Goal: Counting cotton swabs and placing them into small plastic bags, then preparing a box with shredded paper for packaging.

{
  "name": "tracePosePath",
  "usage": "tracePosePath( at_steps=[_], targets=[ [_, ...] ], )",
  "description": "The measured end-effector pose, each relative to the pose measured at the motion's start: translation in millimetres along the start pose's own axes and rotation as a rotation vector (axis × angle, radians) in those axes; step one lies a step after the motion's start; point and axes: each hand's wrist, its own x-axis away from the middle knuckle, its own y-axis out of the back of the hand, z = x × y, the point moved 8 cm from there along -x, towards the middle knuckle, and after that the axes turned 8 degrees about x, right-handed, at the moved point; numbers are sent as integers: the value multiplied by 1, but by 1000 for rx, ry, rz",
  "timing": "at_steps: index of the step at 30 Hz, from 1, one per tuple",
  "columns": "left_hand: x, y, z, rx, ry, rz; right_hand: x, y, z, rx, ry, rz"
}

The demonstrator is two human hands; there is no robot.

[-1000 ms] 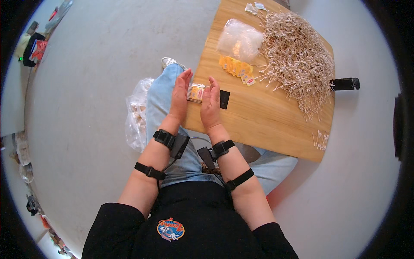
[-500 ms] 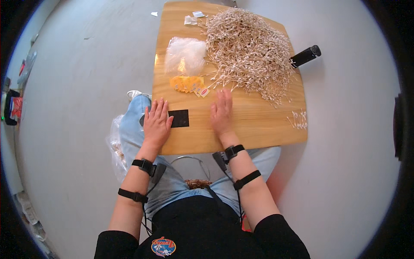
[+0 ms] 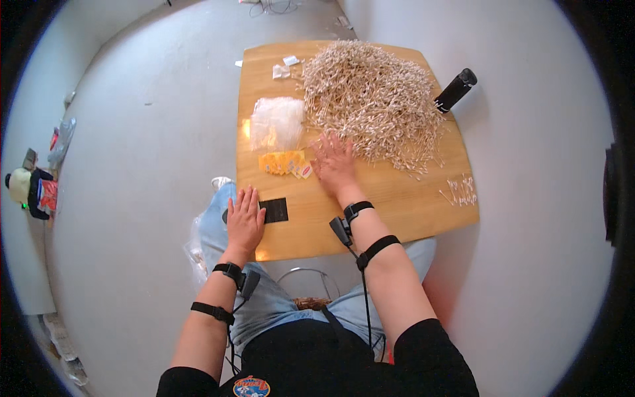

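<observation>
Right hand (image 3: 333, 161) lies spread, holding nothing, fingertips touching the near edge of the swab pile (image 3: 374, 99), which stretches away up and rightward on the counter (image 3: 397, 205). Left hand (image 3: 245, 218), flat and empty, rests beside a black card (image 3: 274, 210), farther off.

A plain workroom for hand sorting is suggested: a small wooden table (image 3: 397, 205) is set on a bare grey floor (image 3: 145, 165), heaped with thin pale sticks (image 3: 374, 99) beside clear plastic bags (image 3: 276, 122).
</observation>
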Motion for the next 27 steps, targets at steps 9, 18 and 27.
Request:
tracePosePath(
  at_steps=[9,18,27],
  targets=[
    [5,-11,9,48,70,65,28,-2,-37,-91,4,55],
    [12,6,-12,-108,-100,-76,113,49,-86,-212,127,-226],
    [4,-24,-95,212,-250,29,134,56,-73,-146,-340,-51]
  ],
)
